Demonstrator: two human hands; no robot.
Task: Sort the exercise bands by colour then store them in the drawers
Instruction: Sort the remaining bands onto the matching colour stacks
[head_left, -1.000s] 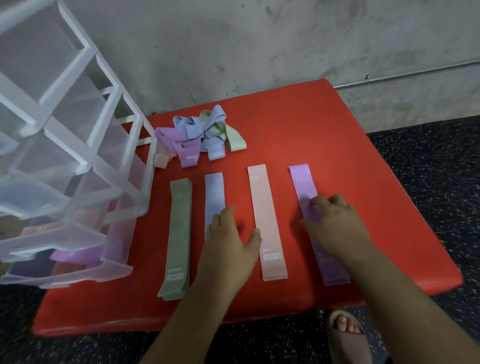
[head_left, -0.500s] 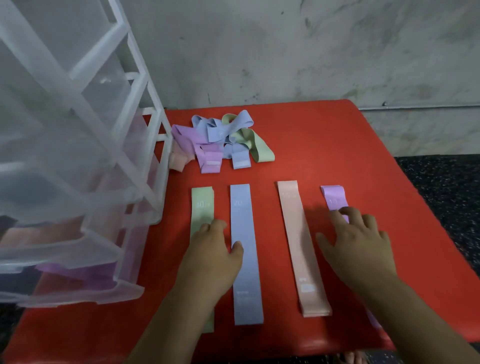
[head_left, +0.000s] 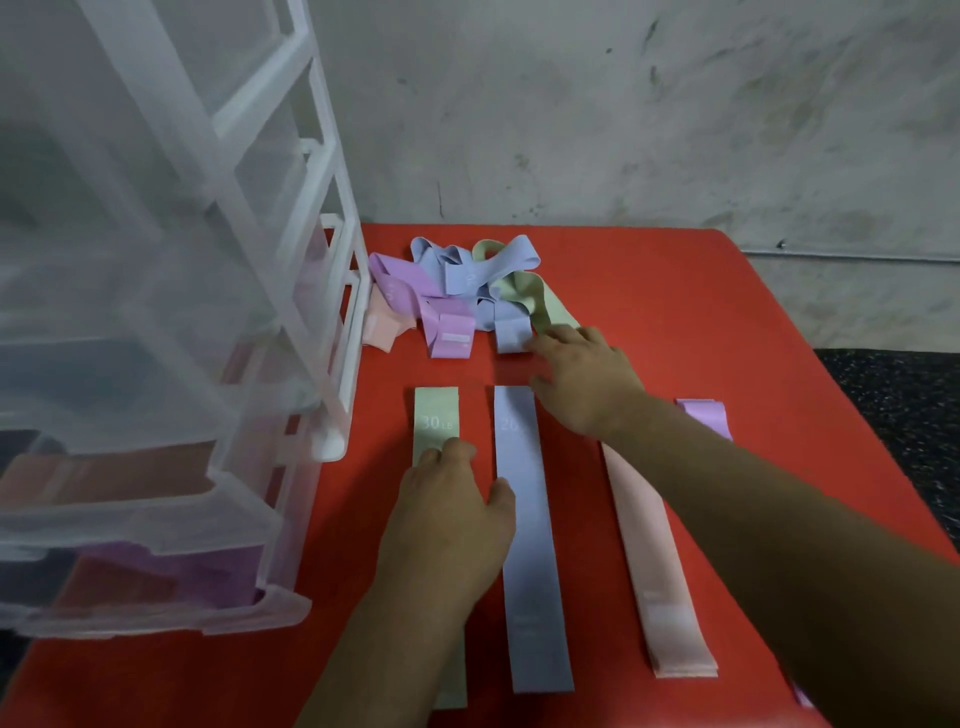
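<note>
Four exercise bands lie flat side by side on the red table (head_left: 675, 312): a green band (head_left: 435, 415), a blue band (head_left: 535, 561), a pink band (head_left: 649, 561) and a purple band (head_left: 706, 415), the last mostly hidden by my right forearm. My left hand (head_left: 447, 525) rests flat on the green band, thumb touching the blue one. My right hand (head_left: 582, 379) reaches to the tangled pile of bands (head_left: 457, 296) at the back, its fingertips at a green band there; its fingers look relaxed.
A translucent plastic drawer unit (head_left: 171, 364) stands at the left on the table, lower drawers pulled out with pink and purple bands inside. A grey concrete wall rises behind. Dark speckled floor lies to the right.
My right hand has left the purple band and moved forward and left to the pile. My left hand has stayed on the green band. The camera has moved closer.
</note>
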